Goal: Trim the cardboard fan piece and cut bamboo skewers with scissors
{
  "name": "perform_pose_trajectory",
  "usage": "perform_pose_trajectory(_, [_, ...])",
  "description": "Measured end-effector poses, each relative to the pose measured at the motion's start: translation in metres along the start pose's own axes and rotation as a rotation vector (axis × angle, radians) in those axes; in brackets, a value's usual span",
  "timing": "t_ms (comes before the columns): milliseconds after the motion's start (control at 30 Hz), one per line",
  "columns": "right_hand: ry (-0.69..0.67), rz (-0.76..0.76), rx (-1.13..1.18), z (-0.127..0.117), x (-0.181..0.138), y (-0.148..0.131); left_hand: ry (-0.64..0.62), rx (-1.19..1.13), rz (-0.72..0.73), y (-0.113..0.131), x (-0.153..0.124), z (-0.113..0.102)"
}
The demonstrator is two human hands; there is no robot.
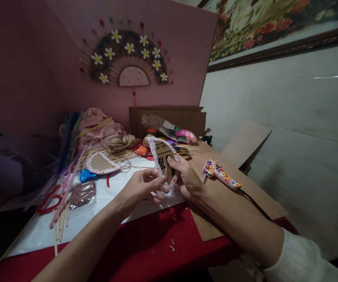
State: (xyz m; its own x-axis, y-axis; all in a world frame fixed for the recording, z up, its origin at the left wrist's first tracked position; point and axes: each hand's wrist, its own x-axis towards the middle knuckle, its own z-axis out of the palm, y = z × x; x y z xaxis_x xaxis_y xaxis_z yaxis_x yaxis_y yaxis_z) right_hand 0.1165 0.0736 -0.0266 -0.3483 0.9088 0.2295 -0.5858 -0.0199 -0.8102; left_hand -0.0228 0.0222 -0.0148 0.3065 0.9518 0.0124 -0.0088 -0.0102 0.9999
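Over the red cloth (157,239), my left hand (145,183) curls, pinching or not I cannot tell, at the lower edge of the near-upright cardboard half-disc (162,153), its top leaning left, which my right hand (188,177) pinches from the right.

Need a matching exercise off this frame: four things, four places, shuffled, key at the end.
1. glue gun
2. blue packet
3. edged cardboard piece
4. fan-shaped decoration

A. on the pink panel
B. held in the right hand, left hand at its lower edge
C. on the white sheet, next to the brown packet
D. on the brown board at the right

Pairs: 1-D, 2-C, 3-B, 4-A
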Motion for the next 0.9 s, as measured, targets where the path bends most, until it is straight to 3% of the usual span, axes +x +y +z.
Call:
perform_pose_trajectory(133, [-0.009,0.022,-0.014,-0.0008,-0.0016,-0.0001,-0.004,0.018,0.002,-0.003,0.0024,0.004])
perform_pose_trajectory(367, [0.0,0.079,-0.109,-0.0056,0.0,0.0,0.144,-0.003,0.042,-0.0026,0.0021,-0.0011])
perform_pose_trajectory(633, [0.056,0.005,-0.156,-0.0052,-0.0003,-0.0009,0.187,-0.027,0.084,-0.0014,0.0034,-0.0011])
perform_pose_trajectory(900, [0.027,-0.022,-0.116,-0.0046,0.0006,0.0006,0.31,-0.053,0.166,0.0001,0.0033,-0.0007])
